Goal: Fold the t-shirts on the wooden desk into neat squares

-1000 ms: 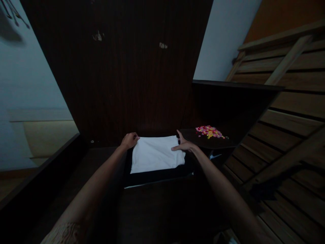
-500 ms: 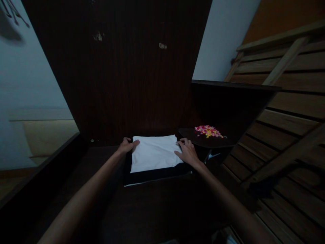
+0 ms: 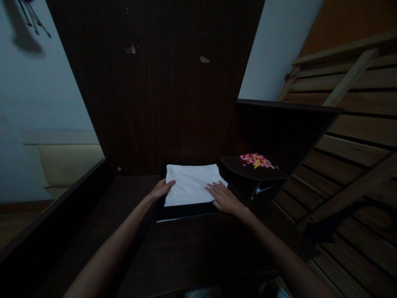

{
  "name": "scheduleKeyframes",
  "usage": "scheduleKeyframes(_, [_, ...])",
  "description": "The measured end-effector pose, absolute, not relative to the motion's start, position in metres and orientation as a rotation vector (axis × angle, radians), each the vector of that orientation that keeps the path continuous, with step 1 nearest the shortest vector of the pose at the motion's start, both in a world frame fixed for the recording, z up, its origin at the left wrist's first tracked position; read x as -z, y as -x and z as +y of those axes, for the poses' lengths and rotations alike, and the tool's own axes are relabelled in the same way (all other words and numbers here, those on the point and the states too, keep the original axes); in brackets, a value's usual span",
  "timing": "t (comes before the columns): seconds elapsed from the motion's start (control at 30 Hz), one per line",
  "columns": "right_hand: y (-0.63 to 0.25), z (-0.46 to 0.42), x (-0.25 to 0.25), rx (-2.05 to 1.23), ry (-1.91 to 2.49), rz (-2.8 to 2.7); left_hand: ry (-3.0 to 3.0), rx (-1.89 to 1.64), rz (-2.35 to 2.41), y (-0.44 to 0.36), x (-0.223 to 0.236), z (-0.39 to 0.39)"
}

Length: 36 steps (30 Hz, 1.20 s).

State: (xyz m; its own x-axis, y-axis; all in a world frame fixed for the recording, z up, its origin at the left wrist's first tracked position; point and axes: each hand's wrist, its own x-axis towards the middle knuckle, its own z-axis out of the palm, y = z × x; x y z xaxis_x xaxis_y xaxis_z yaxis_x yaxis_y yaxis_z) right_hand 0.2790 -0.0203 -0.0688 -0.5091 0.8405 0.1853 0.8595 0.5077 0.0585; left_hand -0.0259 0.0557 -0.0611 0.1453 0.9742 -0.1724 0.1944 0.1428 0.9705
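Observation:
A folded white cloth (image 3: 191,183) lies on top of a dark folded pile (image 3: 182,211) on a dark wooden surface (image 3: 186,256). My left hand (image 3: 161,190) rests at the cloth's left edge, fingers stretched flat onto it. At the near right corner of the cloth lies my right hand (image 3: 223,198), palm down with its fingers spread. Neither hand holds anything.
A small dark round table (image 3: 254,171) at the right carries a heap of pink and yellow bits (image 3: 256,160). A tall dark wooden panel (image 3: 155,82) stands behind the cloth. Wooden slats (image 3: 356,136) rise on the right, and a dark raised edge (image 3: 52,211) runs along the left.
Both hands slid along the cloth's sides from its far corners toward me and now lie flat. The view shifted slightly.

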Motion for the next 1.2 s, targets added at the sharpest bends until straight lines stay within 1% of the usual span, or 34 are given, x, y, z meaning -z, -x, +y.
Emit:
scheduleKeyframes(0.2, [-0.291, -0.022, 0.065, 0.49, 1.492, -2.602, -1.147, -1.026, 1.098, 0.022, 0.069, 0.039])
scheduleKeyframes(0.3, [-0.301, -0.025, 0.059, 0.557, 1.432, -2.601, -1.074, -1.082, 1.126, 0.022, 0.073, 0.035])
scheduleKeyframes(0.4, [-0.307, -0.029, 0.056, 0.582, 1.352, -2.616, -1.058, -1.044, 1.136, 0.023, 0.074, 0.032])
scheduleKeyframes(0.5, [-0.308, -0.037, 0.055, 0.562, 1.366, -2.642, -1.161, -1.026, 1.049, 0.026, 0.075, 0.028])
scheduleKeyframes(0.6, [-0.305, -0.043, 0.049, 0.485, 1.488, -2.637, -1.275, -1.005, 0.994, 0.031, 0.075, 0.025])
scheduleKeyframes(0.73, [-0.3, -0.044, 0.031, 0.327, 1.831, -2.571, -1.254, -0.884, 1.023, 0.04, 0.073, 0.02])
scheduleKeyframes(0.8, [-0.298, -0.038, 0.021, 0.259, 2.041, -2.435, -1.232, -0.863, 1.004, 0.043, 0.069, 0.019])
scheduleKeyframes(0.87, [-0.297, -0.028, 0.013, 0.189, 2.11, -2.268, -1.242, -0.848, 1.008, 0.045, 0.064, 0.018])
scheduleKeyframes(0.97, [-0.29, -0.016, 0.01, 0.141, 1.972, -2.153, -1.332, -0.845, 1.1, 0.043, 0.055, 0.021])
scheduleKeyframes(1.03, [-0.279, -0.015, 0.016, 0.14, 1.786, -2.236, -1.375, -0.846, 1.137, 0.039, 0.052, 0.022])
scheduleKeyframes(1.13, [-0.251, -0.025, 0.036, 0.118, 1.469, -2.448, -1.283, -0.884, 1.067, 0.031, 0.05, 0.022])
scheduleKeyframes(1.2, [-0.231, -0.032, 0.051, 0.139, 1.399, -2.504, -1.168, -0.903, 1.008, 0.026, 0.049, 0.021])
